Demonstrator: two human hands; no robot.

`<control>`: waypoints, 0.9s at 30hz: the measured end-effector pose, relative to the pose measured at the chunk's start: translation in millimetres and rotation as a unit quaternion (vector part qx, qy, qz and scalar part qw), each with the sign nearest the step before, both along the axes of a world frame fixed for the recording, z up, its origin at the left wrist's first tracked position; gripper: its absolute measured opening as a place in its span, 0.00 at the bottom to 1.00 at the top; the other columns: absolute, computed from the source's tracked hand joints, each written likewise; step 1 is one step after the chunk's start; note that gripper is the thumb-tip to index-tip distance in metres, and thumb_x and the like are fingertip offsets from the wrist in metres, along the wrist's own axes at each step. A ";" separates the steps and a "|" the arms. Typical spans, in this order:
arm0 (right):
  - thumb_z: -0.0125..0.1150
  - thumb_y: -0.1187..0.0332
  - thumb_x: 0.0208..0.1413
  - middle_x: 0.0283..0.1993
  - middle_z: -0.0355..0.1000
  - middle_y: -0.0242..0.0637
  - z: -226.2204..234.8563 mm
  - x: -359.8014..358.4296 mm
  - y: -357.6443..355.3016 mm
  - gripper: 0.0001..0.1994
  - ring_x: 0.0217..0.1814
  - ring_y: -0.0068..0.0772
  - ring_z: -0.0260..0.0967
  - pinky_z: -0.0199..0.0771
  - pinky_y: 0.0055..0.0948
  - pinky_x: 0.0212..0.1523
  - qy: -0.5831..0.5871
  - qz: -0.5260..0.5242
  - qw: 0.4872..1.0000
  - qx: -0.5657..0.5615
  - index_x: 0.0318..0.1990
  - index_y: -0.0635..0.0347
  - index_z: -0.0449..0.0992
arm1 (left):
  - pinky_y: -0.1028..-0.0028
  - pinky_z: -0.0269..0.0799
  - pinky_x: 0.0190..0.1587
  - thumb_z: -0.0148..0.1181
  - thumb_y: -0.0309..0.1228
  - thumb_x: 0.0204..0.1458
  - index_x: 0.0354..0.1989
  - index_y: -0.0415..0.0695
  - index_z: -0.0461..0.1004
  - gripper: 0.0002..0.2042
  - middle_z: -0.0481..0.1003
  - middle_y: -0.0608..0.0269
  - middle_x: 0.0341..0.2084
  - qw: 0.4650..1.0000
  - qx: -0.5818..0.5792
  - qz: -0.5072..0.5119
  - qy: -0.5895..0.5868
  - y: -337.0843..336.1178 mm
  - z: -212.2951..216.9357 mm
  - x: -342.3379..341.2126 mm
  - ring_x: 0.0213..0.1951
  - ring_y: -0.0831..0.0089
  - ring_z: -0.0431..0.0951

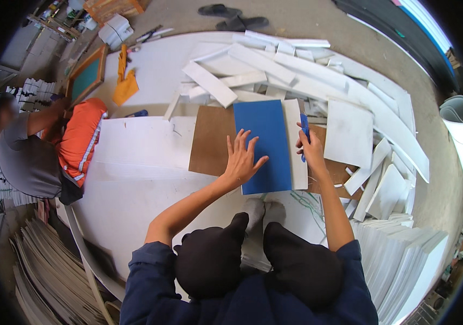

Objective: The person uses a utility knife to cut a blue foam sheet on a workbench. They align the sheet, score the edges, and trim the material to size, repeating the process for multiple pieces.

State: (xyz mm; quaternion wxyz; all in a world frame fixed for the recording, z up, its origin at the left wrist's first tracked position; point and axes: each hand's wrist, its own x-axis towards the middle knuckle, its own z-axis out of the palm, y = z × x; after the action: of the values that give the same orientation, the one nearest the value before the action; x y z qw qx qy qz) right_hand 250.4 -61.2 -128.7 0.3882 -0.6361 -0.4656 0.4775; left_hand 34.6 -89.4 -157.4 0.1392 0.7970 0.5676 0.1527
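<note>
A blue rectangular board [268, 176] lies in front of my feet, over a white sheet [295, 172] that shows along its right side. Both rest on a brown board [207, 142], which sticks out to the left and right. My left hand [241, 158] is laid flat on the blue board's left part, fingers spread, holding nothing. In my right hand [310, 151] is a blue utility knife [304, 125], gripped upright beside the white sheet's right edge. Whether its blade touches the sheet I cannot tell.
White offcuts [264, 62] are heaped beyond and right of the boards. A stack of white sheets [399, 265] stands at lower right. At left sits another person [36, 146] in orange trousers. Green string [308, 201] lies near my feet.
</note>
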 end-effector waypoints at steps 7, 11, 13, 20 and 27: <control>0.49 0.57 0.58 0.16 0.62 0.28 137.3 -7.7 -27.8 0.14 0.13 0.15 0.56 0.55 0.17 0.15 0.060 0.026 0.996 0.060 0.34 0.60 0.66 | 0.71 0.62 0.52 0.49 0.41 0.55 0.53 0.35 0.62 0.23 0.67 0.51 0.49 0.838 -0.216 -0.010 -0.502 44.3 110.5 12.5 0.50 0.64 0.68; 0.50 0.54 0.57 0.14 0.60 0.27 212.6 -16.5 -56.0 0.16 0.12 0.15 0.54 0.52 0.17 0.14 0.048 0.046 0.988 0.140 0.31 0.61 0.67 | 0.75 0.67 0.43 0.49 0.39 0.56 0.50 0.37 0.66 0.20 0.72 0.59 0.41 0.758 -0.211 -0.090 -0.610 19.6 224.9 46.7 0.42 0.75 0.72; 0.50 0.54 0.57 0.13 0.59 0.27 227.2 -19.0 -68.7 0.17 0.12 0.14 0.54 0.52 0.17 0.14 0.028 0.067 0.982 0.174 0.28 0.61 0.68 | 0.79 0.67 0.39 0.53 0.36 0.54 0.44 0.36 0.71 0.15 0.74 0.62 0.34 0.763 -0.160 -0.075 -0.622 0.8 257.5 54.2 0.35 0.79 0.72; 0.46 0.54 0.59 0.12 0.55 0.25 260.2 -34.6 -117.3 0.20 0.13 0.16 0.52 0.50 0.18 0.15 0.047 0.044 0.973 0.222 0.22 0.59 0.66 | 0.79 0.66 0.41 0.57 0.33 0.51 0.33 0.38 0.75 0.10 0.73 0.67 0.27 0.797 -0.063 -0.056 -0.598 -49.4 297.9 54.8 0.33 0.81 0.70; 0.43 0.60 0.61 0.14 0.57 0.26 255.2 -44.0 -134.6 0.14 0.14 0.17 0.55 0.54 0.20 0.15 0.097 0.131 0.948 0.273 0.29 0.61 0.67 | 0.81 0.64 0.41 0.57 0.33 0.52 0.33 0.39 0.73 0.09 0.71 0.70 0.26 0.753 -0.060 -0.054 -0.653 -76.3 303.7 39.5 0.32 0.83 0.68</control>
State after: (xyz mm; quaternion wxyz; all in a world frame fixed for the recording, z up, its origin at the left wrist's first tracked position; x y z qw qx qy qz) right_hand 206.4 -195.8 126.5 0.5240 -0.3897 -0.6178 0.4381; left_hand 74.1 -165.7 146.3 0.5316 0.5232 0.3025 0.5934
